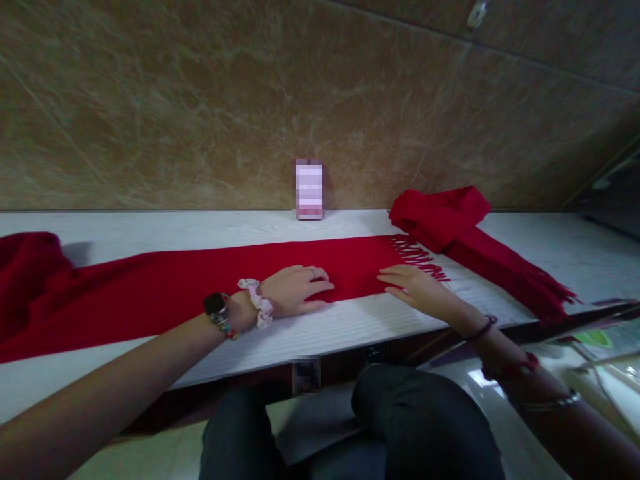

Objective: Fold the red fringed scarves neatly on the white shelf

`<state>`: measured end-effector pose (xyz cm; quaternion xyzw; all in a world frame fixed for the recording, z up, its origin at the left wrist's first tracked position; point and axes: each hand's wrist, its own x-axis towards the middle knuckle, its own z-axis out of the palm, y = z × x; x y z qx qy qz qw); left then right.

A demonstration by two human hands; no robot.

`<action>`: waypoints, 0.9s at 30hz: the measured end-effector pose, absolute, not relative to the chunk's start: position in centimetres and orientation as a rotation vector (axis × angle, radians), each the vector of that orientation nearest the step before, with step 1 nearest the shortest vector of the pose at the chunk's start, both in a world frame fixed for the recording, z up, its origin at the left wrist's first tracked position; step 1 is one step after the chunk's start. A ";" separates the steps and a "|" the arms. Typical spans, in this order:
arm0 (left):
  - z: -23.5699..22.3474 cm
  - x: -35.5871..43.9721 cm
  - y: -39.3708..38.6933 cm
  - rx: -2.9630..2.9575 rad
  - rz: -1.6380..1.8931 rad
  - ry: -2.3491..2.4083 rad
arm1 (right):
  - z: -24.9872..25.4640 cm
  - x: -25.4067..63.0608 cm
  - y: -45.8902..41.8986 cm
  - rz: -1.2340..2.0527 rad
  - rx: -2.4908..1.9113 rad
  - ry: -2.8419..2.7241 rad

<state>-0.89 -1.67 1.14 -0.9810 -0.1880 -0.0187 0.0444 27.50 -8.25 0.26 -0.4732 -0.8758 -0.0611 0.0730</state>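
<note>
Along the white tabletop [310, 333], in the head view, a red scarf [165, 283] lies lengthwise with its long axis running left to right, roughly parallel to the near table edge and rising slightly toward the right. Its fringed end points right, with the tassels angled a little toward the near edge. At the far left, the scarf passes into a raised, loosely gathered heap that runs out of the picture. The middle section is a flat, smooth, uniformly red band with fairly straight borders; the tassels are thin, twisted strands in the same red, separated from one another.

The left hand [295, 290] rests palm down at the near border of the scarf, fingers extended and slightly apart, thumb clear of them. The right hand [415, 287] is positioned near the fringed end, fingers together, thumb a little apart; whether its fingertips press on the cloth cannot be told.

To the right, a second red scarf [480, 250] lies folded over itself, its fringe pointing right and toward the near edge. Against the brown wall [200, 120] stands a pale rectangular item [309, 190], its face blurred.
</note>
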 end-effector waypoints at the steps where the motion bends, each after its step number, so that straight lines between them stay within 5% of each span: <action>1: 1.4 -0.1 -2.3 -2.978 -0.042 -0.572 | 0.7 26.6 -8.1 -0.210 -1.394 -2.663; 27: 2.7 4.5 -4.0 -2.820 0.163 -0.672 | 0.9 26.8 -7.8 -0.114 -1.350 -2.705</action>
